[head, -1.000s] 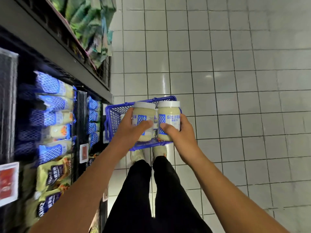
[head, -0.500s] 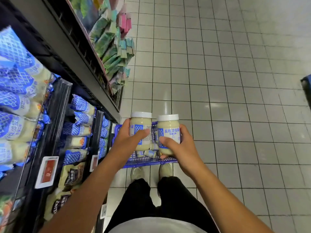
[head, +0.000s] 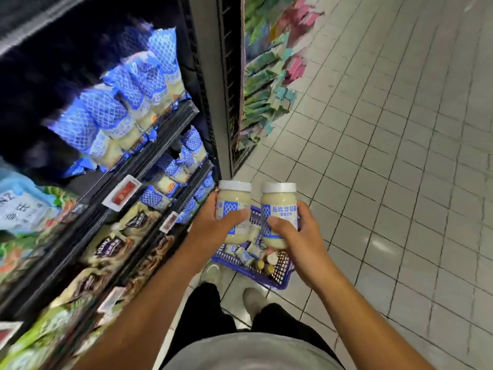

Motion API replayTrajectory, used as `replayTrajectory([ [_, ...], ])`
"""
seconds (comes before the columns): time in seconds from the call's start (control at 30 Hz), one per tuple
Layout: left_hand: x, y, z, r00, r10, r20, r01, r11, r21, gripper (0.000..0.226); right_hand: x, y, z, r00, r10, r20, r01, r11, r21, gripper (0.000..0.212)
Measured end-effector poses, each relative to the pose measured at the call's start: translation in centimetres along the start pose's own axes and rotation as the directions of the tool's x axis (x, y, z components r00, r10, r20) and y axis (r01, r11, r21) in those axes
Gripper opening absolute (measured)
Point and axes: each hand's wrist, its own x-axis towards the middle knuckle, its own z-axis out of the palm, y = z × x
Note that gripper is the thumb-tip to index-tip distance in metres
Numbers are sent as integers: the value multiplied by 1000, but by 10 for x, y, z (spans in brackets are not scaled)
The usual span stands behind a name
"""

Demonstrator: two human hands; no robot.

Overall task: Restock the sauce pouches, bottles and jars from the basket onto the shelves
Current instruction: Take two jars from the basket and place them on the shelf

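Your left hand (head: 213,227) is clamped round the left jar (head: 234,199). The thumb lies across the front of the label, the fingers go behind and the palm is on the jar's outer side. The white lid stands clear above the grip, and pale contents show below the thumb. The jar is upright.

Your right hand (head: 301,236) grasps the right jar (head: 278,207) in the mirrored grip, with the thumb over the lower label and the fingers curled round the outer side. The lid and upper label sit above the grip. This jar is upright too.

The jars are just beside each other with a narrow gap between them and the lids at about the same height. Both are in the air, touching nothing but your hands.

Both forearms reach forward and converge, wrists roughly straight. The left arm runs along the front of the shelves (head: 170,124).

Below the grips the blue basket (head: 277,282) sits on the tiled floor (head: 400,182), with small pouches (head: 245,253) and a few small bottles (head: 266,263) in it. Your shoes (head: 210,272) are on your side of it.

On the outer side of the left grip, blue-and-white packs (head: 128,102) fill the shelves above hand level, and dark packs (head: 112,247) sit below it, by your forearm. A red-and-white price tag (head: 122,192) sits on a shelf edge out from the left jar. That side is motion-blurred. The blue-and-white packs look like the jars' brand, but I can't confirm it.
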Motion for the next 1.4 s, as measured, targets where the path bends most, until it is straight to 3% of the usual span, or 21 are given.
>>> replayTrajectory([
  [0.2, -53, -21, -2, 977, 23, -214, -46, 993, -105, 37, -15, -1, 9, 969, 35, 245, -3, 992, -126, 59],
  [0.4, -120, -32, -29, 896, 40, -442, -130, 976, -176, 33, -37, 7, 51, 887, 66, 458, 51, 970, -238, 49],
  [0.73, -268, -69, -85, 636, 35, -771, -338, 911, -237, 40, -118, 37, 148, 644, 161, 748, 181, 918, -354, 45],
  [0.8, -301, -83, -95, 578, 25, -816, -371, 898, -236, 39, -144, 52, 166, 597, 188, 780, 187, 913, -363, 53],
  [0.97, -391, -118, -110, 450, -10, -893, -439, 868, -231, 40, -218, 96, 205, 475, 250, 843, 221, 894, -390, 62],
  [1.1, -462, -144, -114, 346, -33, -938, -483, 851, -208, 56, -278, 126, 231, 380, 290, 878, 253, 881, -400, 62],
  [1.2, -513, -159, -117, 260, -51, -964, -511, 840, -182, 66, -322, 146, 250, 296, 305, 905, 282, 877, -388, 42],
  [1.27, -544, -169, -118, 197, -56, -979, -528, 835, -154, 65, -350, 159, 261, 231, 322, 918, 306, 872, -383, 34],
  [1.4, -597, -189, -120, 95, -81, -992, -572, 811, -121, 55, -407, 178, 280, 108, 366, 925, 340, 860, -380, 46],
])
